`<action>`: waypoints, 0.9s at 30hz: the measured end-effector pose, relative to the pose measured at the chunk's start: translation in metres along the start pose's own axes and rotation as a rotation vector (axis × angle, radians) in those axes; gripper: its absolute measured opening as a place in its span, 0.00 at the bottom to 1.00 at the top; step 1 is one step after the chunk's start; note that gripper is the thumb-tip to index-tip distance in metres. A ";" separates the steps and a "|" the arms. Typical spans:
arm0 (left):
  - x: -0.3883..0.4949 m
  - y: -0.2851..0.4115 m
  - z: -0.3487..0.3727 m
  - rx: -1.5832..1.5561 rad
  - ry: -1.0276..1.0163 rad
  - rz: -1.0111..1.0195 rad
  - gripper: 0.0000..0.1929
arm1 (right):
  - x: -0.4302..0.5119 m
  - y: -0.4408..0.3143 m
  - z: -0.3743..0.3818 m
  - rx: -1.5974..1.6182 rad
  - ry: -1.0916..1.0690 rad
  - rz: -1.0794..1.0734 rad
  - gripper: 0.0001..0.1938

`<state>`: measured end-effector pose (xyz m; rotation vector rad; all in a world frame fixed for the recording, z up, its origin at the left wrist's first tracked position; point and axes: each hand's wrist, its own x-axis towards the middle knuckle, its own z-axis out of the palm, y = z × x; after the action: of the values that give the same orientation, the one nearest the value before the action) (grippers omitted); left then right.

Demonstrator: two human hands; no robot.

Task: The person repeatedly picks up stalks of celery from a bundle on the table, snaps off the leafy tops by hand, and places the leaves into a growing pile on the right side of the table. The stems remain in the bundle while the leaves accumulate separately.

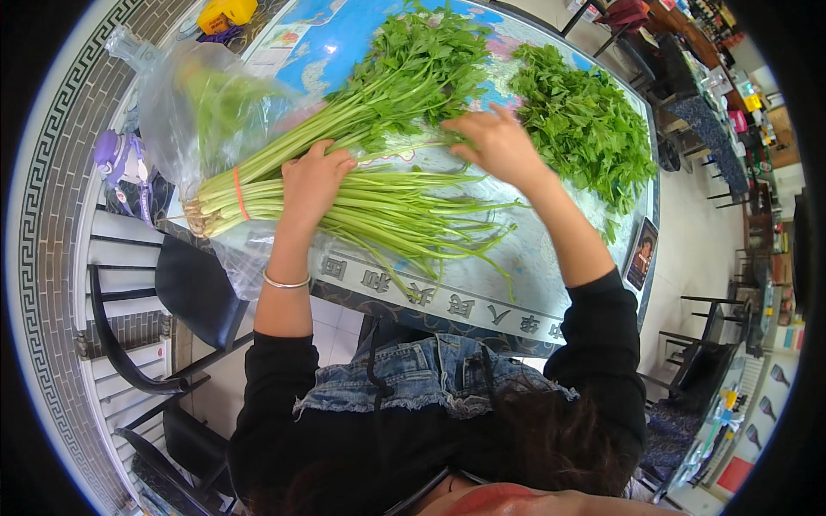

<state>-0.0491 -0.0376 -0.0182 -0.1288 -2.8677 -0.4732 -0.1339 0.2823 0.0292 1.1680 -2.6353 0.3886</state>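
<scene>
A bunch of celery [381, 200] lies across the table, its root end at the left and an orange band [240, 193] around the stalks. My left hand [316, 184] grips the stalks just right of the band. The upper stalks carry leafy tops [426, 71]; the lower ones fan out bare towards me. One thin stalk runs from my left hand to my right hand [493, 145], whose fingers are spread around its tip. Whether they pinch it is blurred. Right of that hand is a heap of loose celery leaves [581, 129].
Behind the roots is a clear plastic bag [168, 109] with greens inside. A purple bottle [122, 158] stands at the left, and a phone [641, 255] leans at the right edge. A map covers the table [516, 271]. Black chairs [200, 290] are at the left.
</scene>
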 end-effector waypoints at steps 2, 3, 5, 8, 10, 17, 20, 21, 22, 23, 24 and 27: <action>0.002 0.000 0.001 -0.006 0.001 0.010 0.11 | -0.003 0.001 0.018 -0.118 -0.139 -0.037 0.12; 0.002 0.000 0.001 -0.001 0.003 0.014 0.11 | -0.004 0.007 0.021 -0.140 -0.097 -0.066 0.12; 0.004 0.001 0.000 0.007 0.005 0.022 0.12 | -0.007 0.018 0.021 -0.185 -0.011 -0.123 0.11; 0.002 0.002 -0.001 0.011 -0.008 -0.002 0.12 | -0.010 0.010 0.005 -0.129 -0.015 -0.155 0.09; 0.001 0.002 -0.001 0.014 -0.001 -0.001 0.11 | -0.012 0.009 0.003 -0.096 -0.019 -0.163 0.09; 0.002 0.002 -0.004 -0.010 -0.033 -0.007 0.12 | -0.025 0.035 -0.017 -0.180 0.057 -0.083 0.07; 0.000 0.001 -0.003 -0.054 -0.017 0.012 0.13 | -0.024 0.067 -0.049 -0.318 0.364 0.059 0.17; 0.000 0.000 -0.004 -0.054 -0.007 0.005 0.14 | -0.019 0.054 -0.071 -0.525 0.200 0.347 0.16; 0.001 0.000 -0.002 -0.053 0.003 -0.003 0.14 | -0.020 0.060 -0.069 -0.765 0.304 0.344 0.15; 0.002 0.000 -0.001 -0.053 0.014 -0.013 0.14 | -0.017 0.061 -0.067 -0.823 0.330 0.327 0.14; 0.004 -0.001 0.002 -0.065 0.012 -0.042 0.14 | -0.015 0.062 -0.066 -0.883 0.359 0.314 0.14; 0.013 -0.004 0.006 -0.061 -0.015 -0.109 0.13 | 0.017 0.037 -0.037 -0.436 0.241 0.149 0.14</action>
<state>-0.0629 -0.0388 -0.0216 0.0142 -2.8866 -0.5832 -0.1684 0.3069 0.0638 0.7409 -2.4310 -0.0257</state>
